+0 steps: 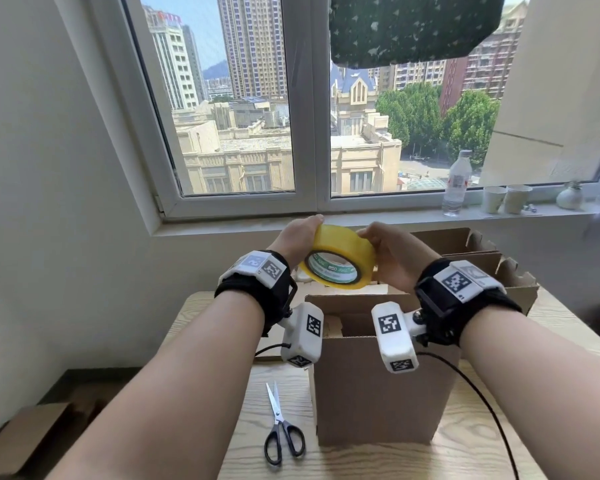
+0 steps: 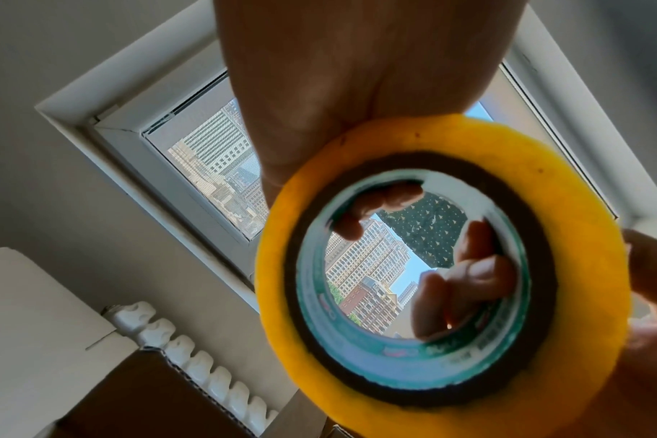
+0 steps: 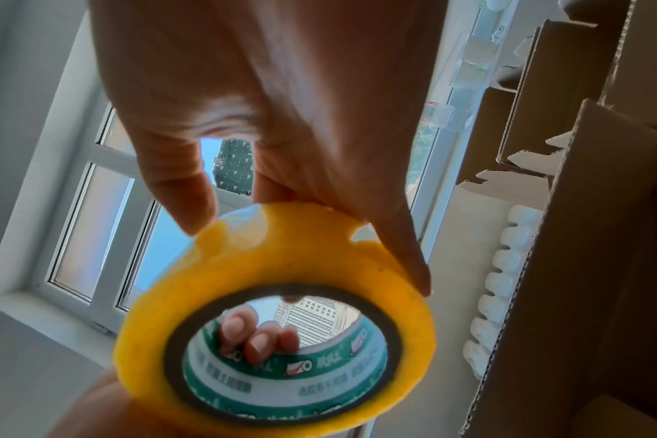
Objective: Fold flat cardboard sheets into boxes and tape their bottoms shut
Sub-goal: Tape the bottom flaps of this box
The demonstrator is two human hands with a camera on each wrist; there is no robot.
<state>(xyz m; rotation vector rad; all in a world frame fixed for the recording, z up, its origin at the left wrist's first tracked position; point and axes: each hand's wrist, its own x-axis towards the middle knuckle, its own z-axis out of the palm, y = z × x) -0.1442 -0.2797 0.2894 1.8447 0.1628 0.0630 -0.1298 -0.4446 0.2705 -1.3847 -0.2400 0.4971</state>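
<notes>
— Where's the tape?

— The yellow tape roll [image 1: 338, 258] is held in the air above the open cardboard box [image 1: 378, 389], tilted, its green-printed core facing the person. Both hands are on it. The left hand [image 1: 300, 240] grasps it from the left, fingers curled over the rim; in the left wrist view fingertips [image 2: 387, 197] show through the core. The right hand [image 1: 392, 258] grips the right side, thumb and fingers pinching the outer band. Whether a fingernail is at the tape's loose end I can't tell; the right wrist view is too blurred there.

— And the box?

— It stands upright on the wooden table [image 1: 465, 455], close to the near edge, top flaps open. Behind it, toward the table's far right corner, more open cardboard boxes [image 1: 482, 261] stand together.

— Anything else?

— Black-handled scissors [image 1: 282, 431] lie shut on the table just left of the box, near the front edge. On the windowsill [image 1: 361, 218], at its right end, stand a plastic water bottle [image 1: 458, 183] and two paper cups [image 1: 506, 199]. A white radiator [image 2: 192, 355] runs beneath the window.
</notes>
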